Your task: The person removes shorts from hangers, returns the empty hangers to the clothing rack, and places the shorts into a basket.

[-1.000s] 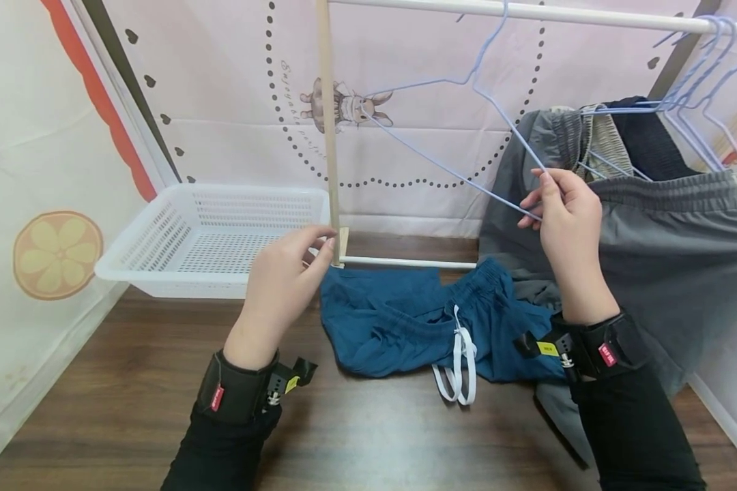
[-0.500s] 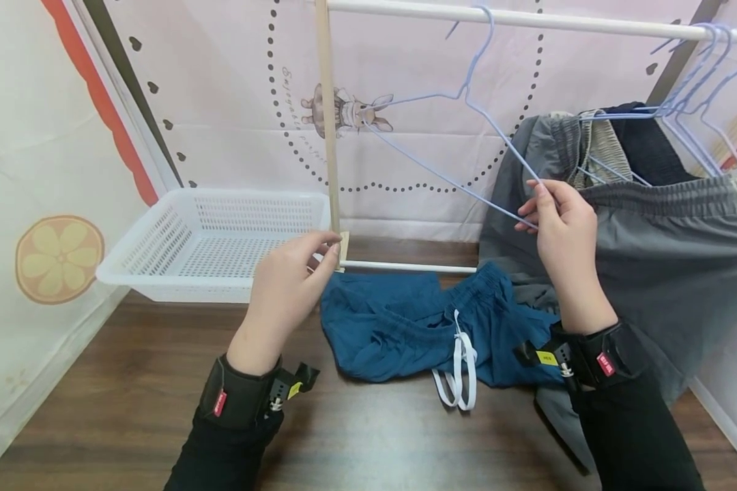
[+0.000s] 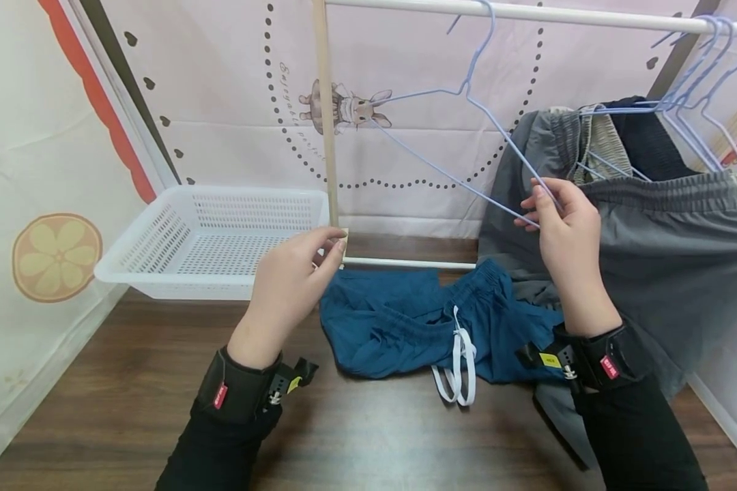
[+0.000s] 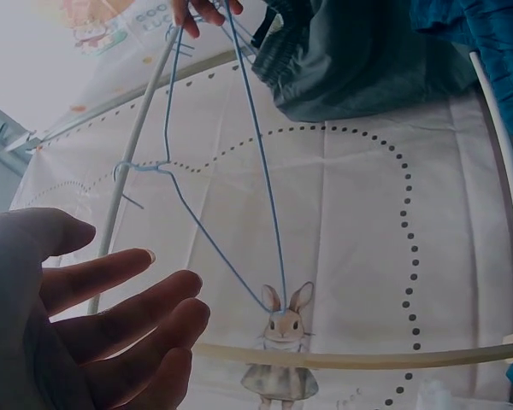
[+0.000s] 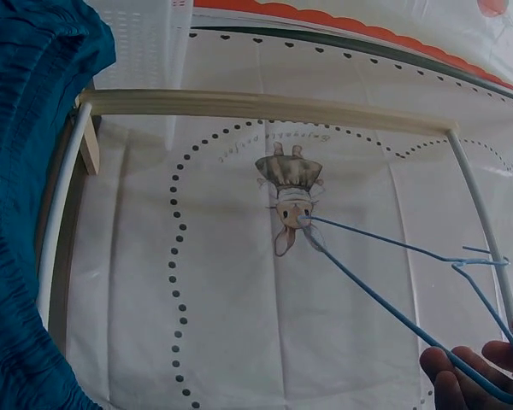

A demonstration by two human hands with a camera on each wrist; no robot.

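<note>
My right hand [image 3: 568, 235] pinches one lower corner of a light-blue wire clothes hanger [image 3: 467, 87]. The hanger's hook hangs over the white rail [image 3: 405, 7], and its body slants toward me. In the right wrist view, fingers [image 5: 470, 376] curl round the wire at the frame's edge. My left hand [image 3: 295, 279] hovers in front of the rack's left post, fingers loosely bent and holding nothing; the left wrist view shows its fingers [image 4: 145, 316] apart from the hanger. Blue drawstring pants [image 3: 387, 341] lie folded on the table below, their white drawstring [image 3: 463, 354] hanging toward me.
At the left stands a white perforated basket [image 3: 166, 290]. Grey pants [image 3: 669, 239] and other garments hang on several blue hangers [image 3: 682, 102] at the rail's right end. The wooden post [image 3: 327, 136] rises between basket and hanger. A printed cloth [image 3: 417, 157] covers the back.
The hanger's hook has shifted left along the rail, mostly in the first half second, while my right hand keeps its grip. My left hand has moved slightly right.
</note>
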